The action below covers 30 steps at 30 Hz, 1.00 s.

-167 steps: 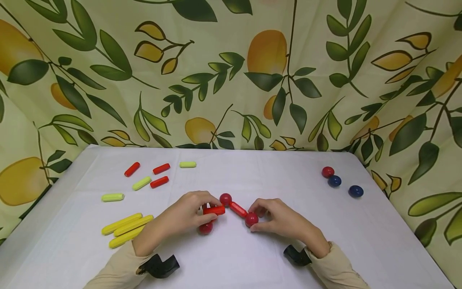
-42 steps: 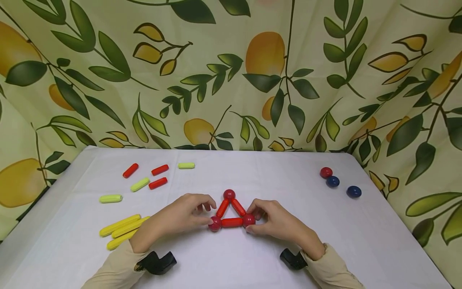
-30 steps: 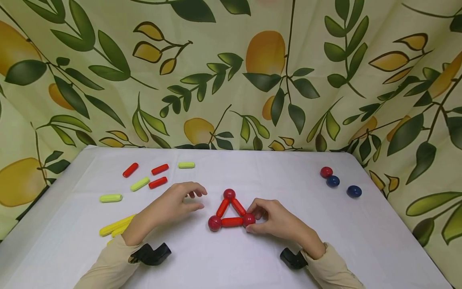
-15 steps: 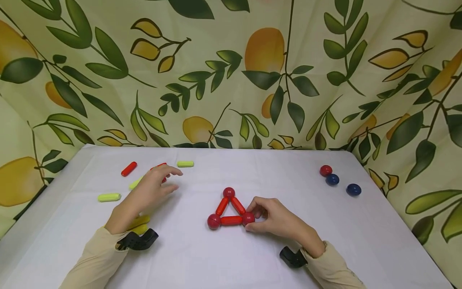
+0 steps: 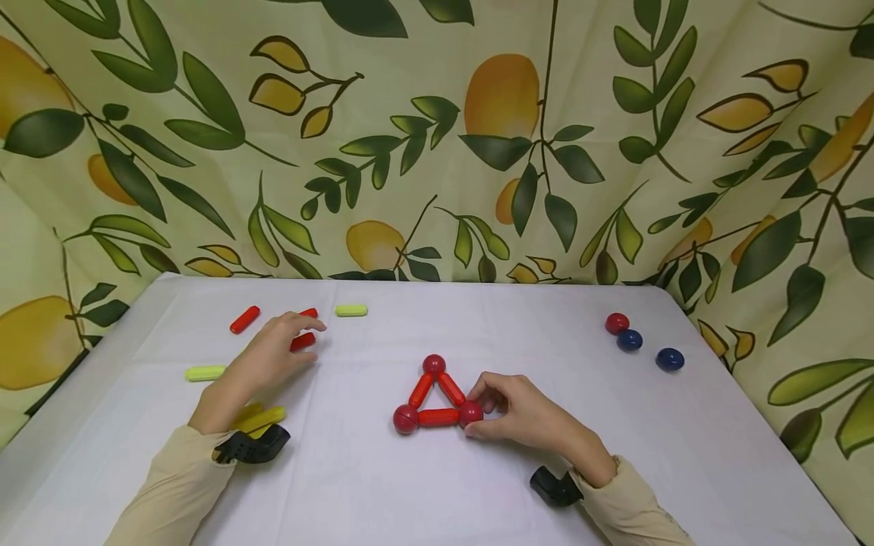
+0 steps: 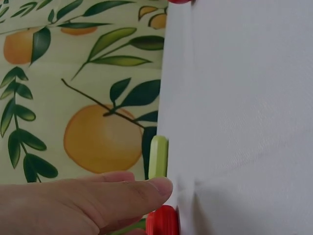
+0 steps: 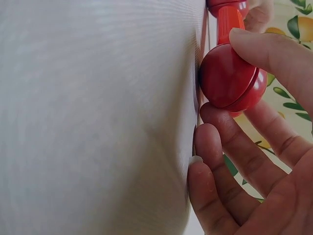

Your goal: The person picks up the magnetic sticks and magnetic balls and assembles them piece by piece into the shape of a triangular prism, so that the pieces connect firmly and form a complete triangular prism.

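Note:
A triangle of red rods and red balls lies mid-table; its near rod point(image 5: 438, 418) joins a left ball point(image 5: 406, 419) to a right ball point(image 5: 470, 412), and a third ball point(image 5: 433, 365) tops it. My right hand point(image 5: 522, 409) pinches the right ball between thumb and fingers, seen closely as a red ball point(image 7: 230, 78) in the right wrist view. Over the loose sticks at the left, my left hand point(image 5: 269, 356) has its fingers spread apart. A short red stick point(image 5: 303, 342) shows between its thumb and fingers, with another red stick point(image 5: 309, 313) just behind.
Light-green sticks lie at the back point(image 5: 351, 311) and left point(image 5: 205, 373). One red stick point(image 5: 244, 319) rests at the back left. Yellow sticks point(image 5: 262, 421) are partly hidden under the left wrist. One red ball point(image 5: 617, 324) and two blue balls point(image 5: 630, 340) sit at the right.
The last red rod was set between the two near balls, closing the triangle. My left hand then let go and moved left to the loose sticks. My right hand stays at the right ball.

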Each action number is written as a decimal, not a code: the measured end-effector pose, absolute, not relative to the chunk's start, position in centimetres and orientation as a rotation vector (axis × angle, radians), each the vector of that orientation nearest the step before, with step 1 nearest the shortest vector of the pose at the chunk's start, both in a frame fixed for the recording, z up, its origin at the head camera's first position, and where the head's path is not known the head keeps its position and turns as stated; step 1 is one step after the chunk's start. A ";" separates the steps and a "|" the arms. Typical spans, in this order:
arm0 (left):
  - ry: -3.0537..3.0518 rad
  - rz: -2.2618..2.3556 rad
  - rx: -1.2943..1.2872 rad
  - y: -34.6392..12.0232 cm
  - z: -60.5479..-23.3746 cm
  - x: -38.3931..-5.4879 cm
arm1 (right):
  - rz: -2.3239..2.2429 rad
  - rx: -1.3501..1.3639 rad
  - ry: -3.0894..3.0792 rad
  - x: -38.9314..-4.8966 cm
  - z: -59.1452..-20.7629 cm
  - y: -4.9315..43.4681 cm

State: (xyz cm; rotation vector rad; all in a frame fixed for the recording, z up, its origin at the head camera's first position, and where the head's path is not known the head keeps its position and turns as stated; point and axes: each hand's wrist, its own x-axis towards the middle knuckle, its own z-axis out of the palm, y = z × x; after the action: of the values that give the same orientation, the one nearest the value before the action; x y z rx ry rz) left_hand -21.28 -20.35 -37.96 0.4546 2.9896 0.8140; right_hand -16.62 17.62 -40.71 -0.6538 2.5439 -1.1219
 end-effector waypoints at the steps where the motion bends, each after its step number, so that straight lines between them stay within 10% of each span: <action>1: 2.982 0.812 0.447 -20.4 -38.0 -21.4 | -1.122 -0.655 2.546 -16.6 -40.7 17.7; 30: 2.814 0.702 0.406 -19.5 -37.7 -21.2 | -1.137 -0.653 2.537 -16.7 -40.9 17.8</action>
State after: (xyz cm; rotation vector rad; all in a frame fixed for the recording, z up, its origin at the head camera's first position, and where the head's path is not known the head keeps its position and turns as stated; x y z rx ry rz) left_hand -21.18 -19.54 -37.72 0.4056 2.8141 0.7016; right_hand -16.69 17.78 -40.92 -0.6532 2.5373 -1.1369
